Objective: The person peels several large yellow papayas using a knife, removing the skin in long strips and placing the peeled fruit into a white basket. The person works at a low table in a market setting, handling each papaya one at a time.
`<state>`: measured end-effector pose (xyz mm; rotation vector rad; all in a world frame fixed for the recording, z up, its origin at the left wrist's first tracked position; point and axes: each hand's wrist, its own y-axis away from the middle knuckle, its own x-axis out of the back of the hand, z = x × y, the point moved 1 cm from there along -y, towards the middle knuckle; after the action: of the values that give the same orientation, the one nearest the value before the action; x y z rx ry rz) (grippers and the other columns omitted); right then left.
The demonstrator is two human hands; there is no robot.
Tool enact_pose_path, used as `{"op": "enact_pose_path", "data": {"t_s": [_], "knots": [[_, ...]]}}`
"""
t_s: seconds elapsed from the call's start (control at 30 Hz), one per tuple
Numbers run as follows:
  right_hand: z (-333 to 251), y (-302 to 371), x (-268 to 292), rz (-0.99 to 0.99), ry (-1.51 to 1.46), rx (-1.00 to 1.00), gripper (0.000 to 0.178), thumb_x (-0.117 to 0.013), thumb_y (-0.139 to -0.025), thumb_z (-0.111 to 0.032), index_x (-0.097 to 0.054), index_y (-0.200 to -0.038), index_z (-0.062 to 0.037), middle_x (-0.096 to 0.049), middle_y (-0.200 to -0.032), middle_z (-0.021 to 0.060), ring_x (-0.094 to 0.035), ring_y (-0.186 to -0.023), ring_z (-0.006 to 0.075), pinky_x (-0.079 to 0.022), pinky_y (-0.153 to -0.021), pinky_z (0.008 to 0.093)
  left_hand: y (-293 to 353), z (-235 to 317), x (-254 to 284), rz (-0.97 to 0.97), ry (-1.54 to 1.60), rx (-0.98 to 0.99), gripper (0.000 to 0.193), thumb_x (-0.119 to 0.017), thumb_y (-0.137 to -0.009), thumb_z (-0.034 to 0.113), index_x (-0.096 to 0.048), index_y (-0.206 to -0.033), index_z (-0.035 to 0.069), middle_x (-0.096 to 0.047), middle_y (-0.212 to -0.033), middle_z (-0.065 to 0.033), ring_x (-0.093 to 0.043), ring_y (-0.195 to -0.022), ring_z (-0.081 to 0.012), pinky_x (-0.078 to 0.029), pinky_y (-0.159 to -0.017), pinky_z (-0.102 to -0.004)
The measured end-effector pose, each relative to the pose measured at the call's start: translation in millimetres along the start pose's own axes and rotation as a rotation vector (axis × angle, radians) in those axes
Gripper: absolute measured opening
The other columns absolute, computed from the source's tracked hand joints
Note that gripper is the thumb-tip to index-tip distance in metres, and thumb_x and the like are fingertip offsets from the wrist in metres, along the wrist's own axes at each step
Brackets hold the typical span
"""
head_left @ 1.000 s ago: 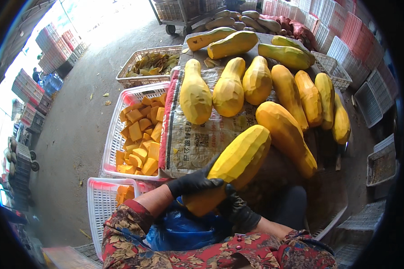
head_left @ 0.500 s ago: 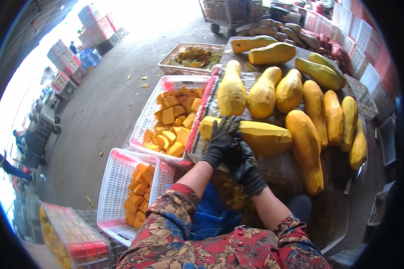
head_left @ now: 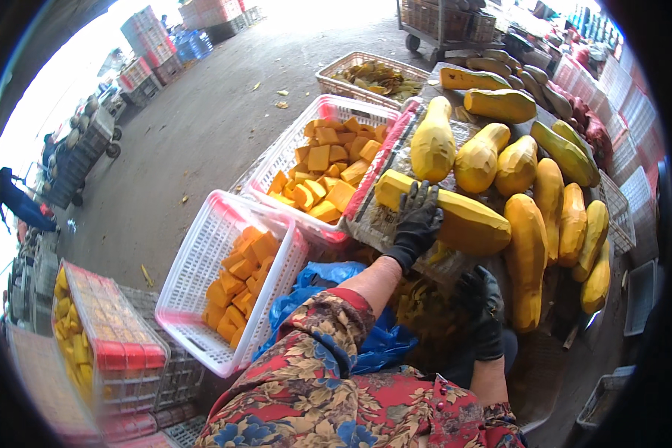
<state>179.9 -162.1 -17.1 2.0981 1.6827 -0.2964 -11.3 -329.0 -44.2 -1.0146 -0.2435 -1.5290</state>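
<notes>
A long peeled pumpkin (head_left: 467,221) lies crosswise at the near edge of the covered table. My left hand (head_left: 417,224), in a black glove, rests on its left part with the fingers stretched over the flesh. My right hand (head_left: 482,310), also gloved, hangs low just off the table edge, apart from that pumpkin. Its fingers are dark and blurred, so whether it holds anything cannot be made out. Another peeled pumpkin (head_left: 526,261) lies to the right, close to my right hand. More peeled pumpkins (head_left: 433,140) are lined up behind.
Left of the table, a white-and-red crate (head_left: 269,175) and a tilted white crate (head_left: 190,328) hold orange pumpkin chunks. Peelings fill a basket (head_left: 351,69) beyond. Blue plastic (head_left: 381,347) and dark scraps lie below my arms. A loaded cart (head_left: 444,26) stands at the back.
My hands, which were together at the pumpkin's near side, have separated. The right has dropped down and right; the left stays on the pumpkin. The whole view has shifted.
</notes>
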Motion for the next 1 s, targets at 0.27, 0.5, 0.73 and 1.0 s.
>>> {"op": "enact_pose_path", "data": {"t_s": [0.27, 0.5, 0.73, 1.0], "knots": [[-11, 4, -54, -0.137, 0.586, 0.321, 0.048, -0.039, -0.105, -0.036, -0.045, -0.14, -0.0047, -0.058, -0.13, 0.0097, -0.058, -0.116, 0.0216, -0.045, -0.101, 0.0384, 65, 15, -29, 0.116, -0.091, -0.061, 0.044, -0.044, -0.096, 0.017, -0.048, -0.137, 0.001, -0.047, -0.141, -0.022, -0.042, -0.133, -0.0363, -0.03, -0.114, -0.0412], [-11, 8, -107, -0.154, 0.699, 0.849, 0.049, -0.043, -0.102, -0.035, -0.048, -0.136, 0.0004, -0.058, -0.129, 0.0102, -0.057, -0.113, 0.0229, -0.044, -0.098, 0.038, 113, 50, -65, 0.143, -3.195, 0.123, 0.045, -0.042, -0.1, 0.022, -0.043, -0.141, 0.003, -0.049, -0.139, -0.0172, -0.045, -0.129, -0.0264, -0.034, -0.11, -0.0398], [9, 19, -156, -0.211, 0.632, 0.498, 0.045, -0.044, -0.102, -0.034, -0.049, -0.132, -0.0016, -0.059, -0.122, 0.0101, -0.057, -0.105, 0.0221, -0.044, -0.091, 0.0371, 98, 70, -11, 0.459, -3.847, 0.039, 0.049, -0.042, -0.103, 0.032, -0.038, -0.148, 0.012, -0.051, -0.137, -0.0109, -0.049, -0.122, -0.0155, -0.039, -0.105, -0.0369], [11, 35, -138, -0.2, 0.526, 0.359, 0.04, -0.046, -0.101, -0.034, -0.051, -0.128, -0.0038, -0.06, -0.115, 0.0099, -0.057, -0.096, 0.0211, -0.044, -0.083, 0.0361, 118, 133, 53, 0.487, -4.564, -0.105, 0.037, -0.051, -0.1, 0.027, -0.051, -0.131, 0.008, -0.061, -0.112, -0.0047, -0.058, -0.1, -0.0123, -0.047, -0.09, -0.0315]]}}
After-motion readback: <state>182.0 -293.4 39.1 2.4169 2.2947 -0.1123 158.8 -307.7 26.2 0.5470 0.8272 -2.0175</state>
